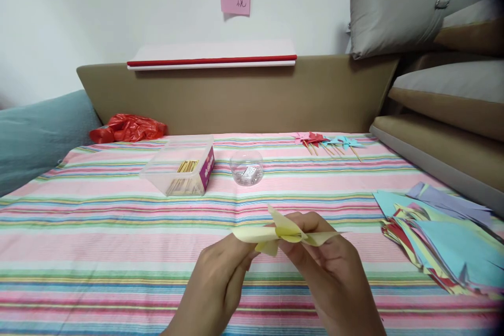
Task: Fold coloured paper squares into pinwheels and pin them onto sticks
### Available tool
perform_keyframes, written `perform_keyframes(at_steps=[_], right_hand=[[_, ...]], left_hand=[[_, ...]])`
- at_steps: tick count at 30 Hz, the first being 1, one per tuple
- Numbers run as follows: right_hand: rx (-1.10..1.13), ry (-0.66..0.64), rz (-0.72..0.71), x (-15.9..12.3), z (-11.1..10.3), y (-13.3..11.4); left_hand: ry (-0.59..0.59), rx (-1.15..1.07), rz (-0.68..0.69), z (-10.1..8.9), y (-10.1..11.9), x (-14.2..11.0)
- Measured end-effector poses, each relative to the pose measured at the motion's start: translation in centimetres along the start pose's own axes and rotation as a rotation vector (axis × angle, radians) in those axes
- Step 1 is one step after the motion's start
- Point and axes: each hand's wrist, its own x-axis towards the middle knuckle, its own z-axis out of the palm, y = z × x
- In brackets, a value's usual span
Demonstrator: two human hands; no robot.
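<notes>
Both hands hold a yellow paper pinwheel [289, 230] above the striped cloth, in the lower middle of the head view. Its pointed blades stick out to the left, right and upward. My left hand [222, 268] is closed on it from the left, with fingertips under the folded paper. My right hand [328, 268] grips it from the right, thumb beneath the centre and fingers behind. What lies behind the paper, between the fingertips, is hidden.
A clear plastic box [177, 168] with wooden sticks and a round clear tub [246, 168] stand ahead. Finished pinwheels [326, 143] on sticks lie at the back right. Coloured paper sheets [444, 241] are piled at right; a red plastic bag [129, 128] lies back left.
</notes>
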Motion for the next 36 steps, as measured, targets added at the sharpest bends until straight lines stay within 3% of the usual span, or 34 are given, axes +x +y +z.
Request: perform_keyframes(at_steps=[17, 20, 24, 26, 29, 32, 36], right_hand=[[-0.049, -0.027, -0.009, 0.3, -0.6, 0.8], [-0.013, -0.098, -0.063, 0.5, -1.0, 0.9], [-0.052, -0.23, -0.24, 0.7, -1.7, 0.4], [-0.104, -0.21, -0.262, 0.6, -2.0, 0.0], [-0.141, -0.172, -0.241, 0.4, -2.2, -0.3], [-0.185, -0.184, -0.274, 0.3, -2.3, -0.5], [-0.227, -0.135, -0.303, 0.2, -2.4, -0.6]], left_hand=[[-0.027, 0.032, 0.066, -0.1, 0.2, 0.0], [0.01, 0.099, 0.102, 0.0, 0.1, 0.0], [0.081, 0.26, 0.125, 0.0, -0.2, -0.3], [0.13, 0.405, 0.13, -0.3, -0.3, -0.4], [0.234, 0.59, 0.27, -0.8, 0.0, -0.3], [0.305, 0.636, 0.383, -1.2, 0.3, -0.1], [0.298, 0.633, 0.409, -1.4, 0.2, -0.3]])
